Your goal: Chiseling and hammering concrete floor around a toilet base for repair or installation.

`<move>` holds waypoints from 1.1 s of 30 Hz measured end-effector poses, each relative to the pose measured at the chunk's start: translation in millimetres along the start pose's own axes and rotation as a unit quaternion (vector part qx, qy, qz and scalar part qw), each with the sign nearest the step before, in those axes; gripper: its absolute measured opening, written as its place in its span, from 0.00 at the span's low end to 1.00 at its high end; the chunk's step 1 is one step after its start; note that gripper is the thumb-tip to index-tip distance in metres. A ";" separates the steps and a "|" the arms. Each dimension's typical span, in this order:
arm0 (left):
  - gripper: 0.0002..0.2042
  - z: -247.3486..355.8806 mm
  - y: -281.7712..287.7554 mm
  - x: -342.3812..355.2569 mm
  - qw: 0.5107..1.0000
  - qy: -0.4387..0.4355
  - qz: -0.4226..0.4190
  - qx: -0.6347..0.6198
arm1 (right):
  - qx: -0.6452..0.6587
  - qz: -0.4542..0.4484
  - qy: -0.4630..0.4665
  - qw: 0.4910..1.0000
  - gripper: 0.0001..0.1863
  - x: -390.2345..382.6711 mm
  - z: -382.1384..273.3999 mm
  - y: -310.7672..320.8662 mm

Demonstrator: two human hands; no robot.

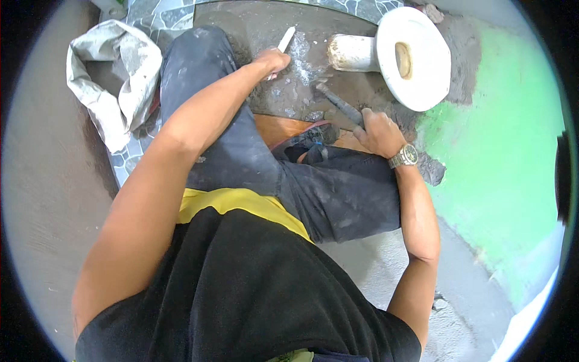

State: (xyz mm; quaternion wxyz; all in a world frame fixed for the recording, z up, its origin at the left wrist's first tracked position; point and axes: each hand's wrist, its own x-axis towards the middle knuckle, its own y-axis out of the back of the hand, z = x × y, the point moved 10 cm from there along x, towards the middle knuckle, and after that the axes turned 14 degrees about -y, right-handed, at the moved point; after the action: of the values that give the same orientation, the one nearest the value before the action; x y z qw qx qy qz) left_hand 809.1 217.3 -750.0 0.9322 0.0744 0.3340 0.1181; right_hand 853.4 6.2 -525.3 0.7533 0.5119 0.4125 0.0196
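Observation:
My left hand point(272, 62) is closed around a slim white stick-like piece point(287, 40), whose tip points up and away over the wet grey mortar. I cannot make out its exact kind. My right hand point(381, 134), with a metal watch at the wrist, grips a dark grey, long narrow tool point(342, 104). The tool slants to the far left, its end close to the mortar bed point(265, 90); the shape of that end is unclear. Beyond the right hand lies a white ceramic toilet bowl point(431, 72) with a stained, stubby white outlet point(356, 53) facing left.
A crumpled whitish sack point(114, 78) stands open at the far left on patterned grey tiles point(172, 12). A green-painted wall point(500, 139) runs along the right. My bent legs point(241, 151) frame an orange-brown board point(278, 128). Rough grey mortar lumps point(431, 169) lie by the wall.

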 end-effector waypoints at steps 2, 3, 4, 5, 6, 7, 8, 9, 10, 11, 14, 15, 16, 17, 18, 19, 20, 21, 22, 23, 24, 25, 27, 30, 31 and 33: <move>0.18 2.2 -1.2 -0.8 1.000 -0.019 -0.002 -0.002 | 0.017 -0.006 -0.008 1.000 0.15 8.0 -2.4 -6.1; 0.18 -4.3 0.6 0.3 1.000 -0.003 0.002 0.016 | 0.042 0.008 -0.011 0.999 0.15 12.4 -3.8 -7.8; 0.18 -10.0 4.4 1.9 1.000 0.001 0.008 0.004 | 0.068 0.021 -0.014 0.997 0.16 17.3 -5.1 -8.4; 0.18 -8.9 2.7 0.2 1.000 0.003 0.004 0.003 | 0.084 0.036 -0.006 0.996 0.17 18.6 -5.4 -7.0; 0.17 -4.6 2.1 -2.7 1.000 0.003 0.000 0.002 | 0.074 0.032 -0.007 0.997 0.17 19.7 -6.4 -4.9; 0.17 2.4 -1.1 -6.6 1.000 -0.014 -0.012 0.005 | 0.116 0.019 -0.033 0.992 0.17 21.2 -2.9 -2.6; 0.17 2.4 -2.3 -9.5 1.000 -0.012 -0.008 -0.005 | 0.160 0.006 -0.054 0.986 0.17 24.0 -4.9 1.6; 0.18 0.2 1.2 -12.4 0.999 0.012 0.026 -0.023 | 0.164 0.008 -0.063 0.984 0.17 28.7 -10.3 10.3; 0.18 -2.2 6.4 -15.1 0.997 0.037 0.059 -0.040 | 0.157 0.006 -0.059 0.986 0.17 37.0 -18.2 15.0; 0.18 -1.6 6.7 -13.4 0.996 0.037 0.061 -0.046 | 0.168 0.043 -0.042 0.984 0.17 46.8 -27.2 28.1; 0.18 -12.5 0.8 -10.6 0.993 0.057 0.061 -0.078 | 0.145 0.128 0.014 0.981 0.18 84.1 -60.7 66.3; 0.17 -13.3 -1.1 -9.6 0.994 0.055 0.052 -0.074 | 0.128 0.140 0.024 0.982 0.18 98.7 -72.4 78.9; 0.15 -16.2 -0.7 -8.0 0.995 0.054 0.044 -0.070 | 0.135 0.144 0.060 0.979 0.20 102.7 -102.4 104.8; 0.15 -9.7 -2.6 -6.8 0.995 0.050 0.042 -0.073 | 0.132 0.187 0.048 0.972 0.20 119.4 -97.7 117.0; 0.15 -12.1 -3.8 -7.4 0.995 0.054 0.034 -0.075 | 0.153 0.200 0.061 0.966 0.21 122.1 -112.9 135.8; 0.16 -14.3 -5.4 -7.8 0.995 0.059 0.027 -0.076 | 0.144 0.212 0.067 0.964 0.22 130.1 -124.2 148.3; 0.16 -15.6 -5.6 -7.5 0.995 0.062 0.029 -0.079 | 0.135 0.225 0.073 0.962 0.22 139.6 -134.0 155.7; 0.15 -13.6 -7.3 -5.8 0.996 0.054 0.027 -0.071 | 0.133 0.223 0.076 0.963 0.22 147.1 -142.4 155.8; 0.15 -12.1 -8.5 -4.2 0.997 0.045 0.024 -0.063 | 0.104 0.232 0.074 0.964 0.23 153.8 -151.8 154.8; 0.15 -19.0 -8.2 -1.6 0.996 0.050 0.028 -0.067 | 0.077 0.239 0.076 0.965 0.23 162.4 -164.7 152.8; 0.16 -23.7 -11.4 2.4 0.997 0.050 0.016 -0.057 | 0.075 0.239 0.081 0.965 0.23 175.6 -169.5 139.0; 0.17 -21.7 -14.4 6.9 0.998 0.046 0.001 -0.047 | 0.035 0.203 0.056 0.977 0.23 198.6 -161.9 107.2; 0.15 -16.1 -15.7 14.8 0.999 0.030 -0.022 -0.012 | -0.009 0.166 0.033 0.986 0.23 226.5 -153.0 80.8; 0.15 -2.7 -18.0 30.7 0.996 -0.027 -0.082 0.037 | -0.202 0.041 0.099 0.973 0.22 248.5 -161.1 58.6; 0.17 8.6 -20.4 37.8 0.989 -0.070 -0.118 0.049 | -0.197 0.050 0.125 0.971 0.23 255.2 -171.2 78.4; 0.17 -16.8 -14.7 48.8 0.978 -0.070 -0.173 0.094 | -0.187 0.039 0.169 0.967 0.24 243.9 -212.8 91.4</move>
State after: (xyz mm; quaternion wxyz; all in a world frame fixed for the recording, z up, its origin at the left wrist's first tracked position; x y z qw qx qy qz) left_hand 837.4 217.3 -795.6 0.9485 0.1106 0.2852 -0.0822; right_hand 913.6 320.5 -628.9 0.7538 0.3670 0.5021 0.2120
